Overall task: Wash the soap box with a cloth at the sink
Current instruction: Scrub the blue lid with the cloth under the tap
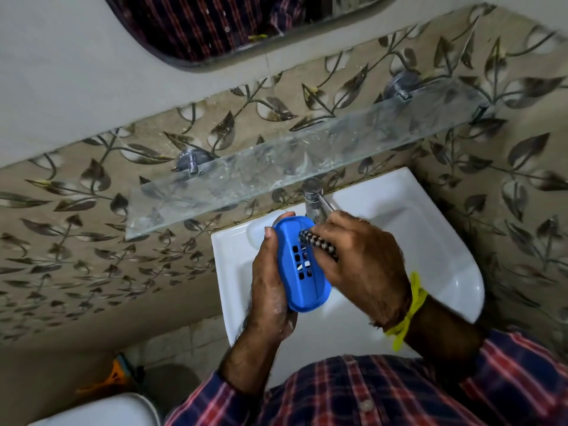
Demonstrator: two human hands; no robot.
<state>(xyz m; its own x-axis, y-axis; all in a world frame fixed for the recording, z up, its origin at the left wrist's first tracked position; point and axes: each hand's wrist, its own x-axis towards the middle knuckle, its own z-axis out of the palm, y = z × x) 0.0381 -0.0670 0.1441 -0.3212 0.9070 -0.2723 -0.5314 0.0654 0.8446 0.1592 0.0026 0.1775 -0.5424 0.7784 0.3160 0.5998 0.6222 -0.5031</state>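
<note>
- Scrubbing is the step in hand: the blue soap box [299, 265] is held up over the white sink [430, 241], above the left half of the basin, just in front of the tap [314, 198] at the sink's back edge.
- Left hand [272, 287] cradles the box from underneath and along its left side, thumb hooked over the far rim, fingers wrapped closed around it; specks of what looks like lather cling to that hand.
- Right hand [365, 259] is bunched tight on the checked cloth [319, 244], pressing a fold of it down into the box near the slotted drain holes.
- To do this well, I'd say: keep the left grip firm, since a soapy box is likely to slip, and work the cloth along the slots and into the rounded corners where residue tends to gather.
- No water stream is visible from the tap, so a rinse probably lies ahead.
- Keeping the box low over the basin should send drips into the sink rather than over its front edge.
</note>
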